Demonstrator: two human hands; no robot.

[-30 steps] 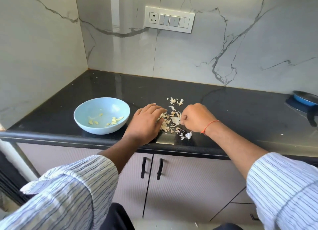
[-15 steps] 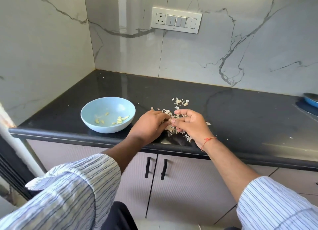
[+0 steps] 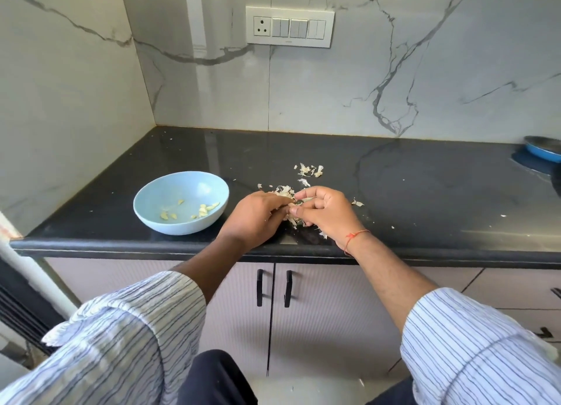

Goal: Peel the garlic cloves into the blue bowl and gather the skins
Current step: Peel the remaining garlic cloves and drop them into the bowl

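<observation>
Papery skins (image 3: 287,192) heaped between 2 hands, left hand (image 3: 255,218) and right hand (image 3: 326,213) fingers curled pinching them; sweep stray flakes inward, slowly.

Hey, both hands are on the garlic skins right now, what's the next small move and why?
Probably sweep the stray skins behind into the main pile between the left hand and right hand; they lie apart on the countertop, and the skins need gathering.
</observation>
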